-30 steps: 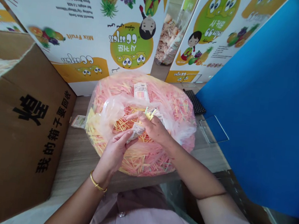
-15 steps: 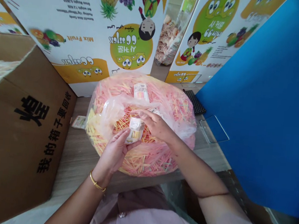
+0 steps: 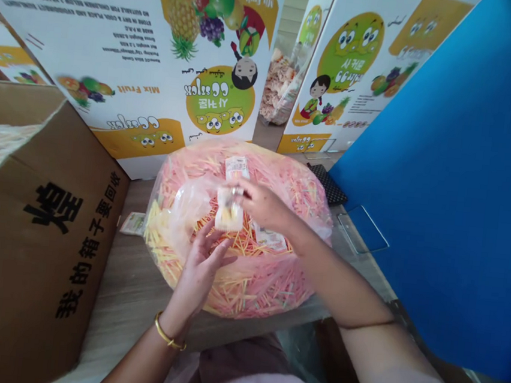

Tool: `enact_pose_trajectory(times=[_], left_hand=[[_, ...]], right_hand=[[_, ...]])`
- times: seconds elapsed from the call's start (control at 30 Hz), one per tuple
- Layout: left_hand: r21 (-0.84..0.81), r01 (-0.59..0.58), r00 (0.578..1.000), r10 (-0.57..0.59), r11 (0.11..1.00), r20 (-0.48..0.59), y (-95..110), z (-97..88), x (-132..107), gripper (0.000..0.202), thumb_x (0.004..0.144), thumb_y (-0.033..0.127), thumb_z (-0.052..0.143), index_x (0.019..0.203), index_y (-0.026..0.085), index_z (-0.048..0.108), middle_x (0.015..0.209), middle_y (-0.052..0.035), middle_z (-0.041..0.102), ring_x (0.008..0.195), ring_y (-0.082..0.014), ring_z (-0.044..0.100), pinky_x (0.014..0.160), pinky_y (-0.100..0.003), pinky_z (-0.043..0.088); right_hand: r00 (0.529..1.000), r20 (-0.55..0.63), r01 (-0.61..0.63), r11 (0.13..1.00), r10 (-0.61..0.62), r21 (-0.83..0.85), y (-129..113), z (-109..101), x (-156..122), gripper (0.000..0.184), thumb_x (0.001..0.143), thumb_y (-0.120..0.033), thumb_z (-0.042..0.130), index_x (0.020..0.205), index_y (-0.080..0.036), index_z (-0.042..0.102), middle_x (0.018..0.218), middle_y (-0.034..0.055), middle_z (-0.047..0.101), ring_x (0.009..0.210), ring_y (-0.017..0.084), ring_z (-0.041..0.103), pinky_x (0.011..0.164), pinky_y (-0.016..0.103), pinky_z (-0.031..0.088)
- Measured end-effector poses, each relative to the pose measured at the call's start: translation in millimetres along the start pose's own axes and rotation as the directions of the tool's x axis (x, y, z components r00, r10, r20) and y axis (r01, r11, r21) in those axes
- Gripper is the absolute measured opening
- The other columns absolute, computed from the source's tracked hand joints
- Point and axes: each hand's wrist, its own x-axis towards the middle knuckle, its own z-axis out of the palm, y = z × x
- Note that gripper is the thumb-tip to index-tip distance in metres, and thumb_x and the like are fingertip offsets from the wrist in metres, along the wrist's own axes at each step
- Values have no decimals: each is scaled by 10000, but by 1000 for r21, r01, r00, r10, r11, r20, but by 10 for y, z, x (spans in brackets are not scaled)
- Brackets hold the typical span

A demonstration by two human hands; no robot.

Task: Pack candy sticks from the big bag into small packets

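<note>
My right hand (image 3: 261,203) pinches the top of a small clear-and-white candy packet (image 3: 229,216) with yellow sticks inside. The packet hangs over the open mouth of a large clear plastic bag (image 3: 182,202) full of thin pink and yellow candy sticks (image 3: 246,284). Just below the packet my left hand (image 3: 206,256) is open, fingers spread, with nothing in it. A gold bangle (image 3: 168,332) circles my left wrist. Two other packets lie on the bag: one packet (image 3: 237,167) behind my right hand, another packet (image 3: 271,239) beneath my right forearm.
A brown carton (image 3: 38,243) stands at the left, with a packet (image 3: 133,224) on the table beside it. White printed cartons (image 3: 127,65) line the back, and a bag of pale pieces (image 3: 279,85) sits between them. At the right are a blue panel (image 3: 436,191) and a black patterned object (image 3: 328,183).
The packet has passed from my left hand to my right, which now grips its top. My left hand has let go and spread its fingers. The view has tilted slightly upward.
</note>
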Motion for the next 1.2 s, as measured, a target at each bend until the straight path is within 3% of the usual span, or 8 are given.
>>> enact_pose_trajectory(times=[0.13, 0.33, 0.5, 0.6, 0.73, 0.97, 1.1, 1.2], left_hand=[[70, -20, 1000, 19, 997, 15, 37, -20, -34, 469, 845, 479, 764, 1235, 232, 677, 1286, -96, 674, 1182, -254, 655, 901, -360, 596], [141, -12, 999, 7, 990, 36, 5, -43, -43, 417, 850, 501, 749, 1143, 206, 721, 1221, -100, 719, 1220, -268, 646, 934, -366, 575], [152, 6, 998, -15, 988, 59, -23, -89, -35, 439, 843, 506, 750, 1153, 197, 713, 1219, -102, 722, 1226, -266, 642, 948, -362, 564], [151, 1, 998, -9, 988, 55, -37, -94, -32, 423, 839, 497, 754, 1136, 198, 717, 1181, -94, 728, 1194, -256, 652, 922, -348, 565], [166, -24, 998, 15, 986, 58, -48, -79, -24, 410, 813, 491, 776, 1093, 194, 733, 1130, -96, 738, 1154, -260, 664, 889, -347, 564], [214, -44, 997, 29, 976, 75, -50, -96, -62, 367, 854, 477, 745, 1095, 200, 739, 1132, -91, 737, 1134, -239, 667, 912, -339, 559], [211, -51, 998, 41, 976, 49, -19, -81, -106, 362, 872, 476, 731, 1103, 199, 735, 1150, -91, 743, 1165, -249, 669, 965, -372, 557], [195, -101, 995, 95, 976, 43, 44, -25, -135, 424, 874, 441, 750, 1240, 235, 695, 1320, -92, 708, 1300, -244, 614, 1103, -389, 484]], right_hand=[[962, -263, 43, 990, -78, -138, 235, -312, 638, 333, 955, -175, 500, 1257, -196, 639, 1305, 57, 696, 1199, 228, 619, 1069, 399, 442], [988, -154, -67, 965, 29, -253, 648, -217, 1044, 343, 909, -126, 522, 1229, -156, 643, 1278, 112, 685, 1122, 223, 629, 1018, 371, 452], [919, -394, -164, 910, 1, -382, 530, -238, 415, 175, 964, -291, 542, 1024, -180, 664, 1103, 103, 687, 929, 205, 618, 866, 342, 467], [941, -310, -287, 802, 135, -523, 483, -223, -208, 279, 991, -373, 530, 788, -201, 615, 814, 62, 662, 779, 209, 592, 775, 349, 442], [919, -353, -371, 681, 174, -631, 642, -40, -777, 300, 935, -472, 636, 859, -182, 622, 901, 118, 683, 914, 268, 617, 837, 391, 436], [931, -347, -311, 739, 111, -598, 765, -67, -847, 355, 1045, -319, 414, 859, -176, 680, 909, 121, 735, 863, 252, 629, 872, 409, 419], [909, -413, -218, 792, -47, -571, 536, -196, -879, 369, 1055, -311, 376, 1044, -145, 705, 1079, 161, 729, 1009, 281, 624, 932, 419, 423], [882, -470, -223, 910, 35, -349, 257, -177, -906, 368, 1046, -387, 419, 903, -170, 679, 866, 90, 687, 828, 223, 614, 777, 345, 453]])
